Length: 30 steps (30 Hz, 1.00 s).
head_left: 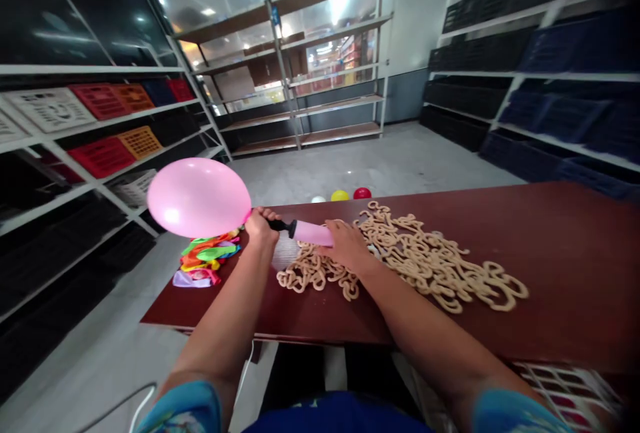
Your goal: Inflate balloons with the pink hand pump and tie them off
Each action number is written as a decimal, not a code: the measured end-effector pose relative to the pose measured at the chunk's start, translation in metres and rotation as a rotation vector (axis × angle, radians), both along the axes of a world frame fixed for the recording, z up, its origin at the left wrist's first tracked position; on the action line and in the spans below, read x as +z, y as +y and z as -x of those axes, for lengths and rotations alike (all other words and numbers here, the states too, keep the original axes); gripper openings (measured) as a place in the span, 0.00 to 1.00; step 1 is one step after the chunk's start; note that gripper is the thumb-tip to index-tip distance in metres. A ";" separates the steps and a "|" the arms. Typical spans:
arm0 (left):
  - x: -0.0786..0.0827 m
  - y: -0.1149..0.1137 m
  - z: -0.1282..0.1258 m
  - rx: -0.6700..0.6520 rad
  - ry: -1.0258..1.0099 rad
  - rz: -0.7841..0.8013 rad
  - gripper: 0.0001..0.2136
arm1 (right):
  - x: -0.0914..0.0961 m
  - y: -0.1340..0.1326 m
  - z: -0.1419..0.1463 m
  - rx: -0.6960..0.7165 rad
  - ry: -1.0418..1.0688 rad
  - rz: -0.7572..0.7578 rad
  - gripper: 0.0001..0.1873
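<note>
A large inflated pink balloon (199, 197) stands out to the left, its neck at the fingers of my left hand (263, 225). Those fingers are closed around the balloon's neck and the black end of a hand balloon pump (313, 233). My right hand (346, 243) wraps the pump's pink barrel at the other end and hides part of it. Beneath and beside the pump, a heap of tan, curly rope-like pieces (425, 256) spreads over the dark red table (560, 246). Uninflated balloons (207, 256) in several colours lie near the table's left end.
Beyond the table's far edge show a yellow balloon (340, 195), a red balloon (363, 193) and a white one. Shelves with coloured crates (103, 153) line the left; dark crates (565, 113) fill the right racks. A white cable (245, 373) hangs below the table.
</note>
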<state>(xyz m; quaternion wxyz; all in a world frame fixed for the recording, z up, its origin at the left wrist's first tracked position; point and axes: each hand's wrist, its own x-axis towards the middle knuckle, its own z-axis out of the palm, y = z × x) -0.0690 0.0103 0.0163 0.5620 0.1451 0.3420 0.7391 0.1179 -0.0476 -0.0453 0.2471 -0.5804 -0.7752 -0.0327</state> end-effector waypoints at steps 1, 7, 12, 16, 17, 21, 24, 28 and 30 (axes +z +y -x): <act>-0.002 0.000 -0.001 -0.005 -0.012 0.000 0.08 | 0.005 -0.003 0.001 -0.007 0.009 -0.036 0.40; -0.022 -0.005 -0.023 -0.098 -0.115 0.040 0.09 | 0.027 -0.021 0.012 0.136 -0.049 -0.158 0.33; -0.033 -0.002 -0.037 -0.195 -0.138 0.070 0.09 | 0.027 -0.024 0.011 0.187 -0.103 -0.121 0.19; -0.033 0.015 -0.019 -0.129 0.023 0.068 0.08 | 0.031 -0.020 -0.001 0.135 -0.119 -0.077 0.18; -0.034 0.019 -0.013 -0.088 0.100 0.070 0.07 | 0.032 -0.018 -0.005 0.096 -0.119 -0.053 0.17; -0.042 0.032 0.005 0.010 0.389 0.076 0.06 | 0.028 -0.005 -0.026 -0.211 -0.100 0.038 0.14; -0.054 0.031 0.004 -0.066 0.461 0.070 0.05 | 0.017 0.007 -0.038 -0.421 -0.096 0.110 0.13; -0.064 0.022 -0.010 -0.178 0.451 0.079 0.07 | 0.004 0.014 -0.040 -0.448 -0.105 0.125 0.13; -0.066 0.018 -0.016 -0.249 0.440 0.078 0.08 | 0.002 0.014 -0.033 -0.345 -0.078 0.015 0.12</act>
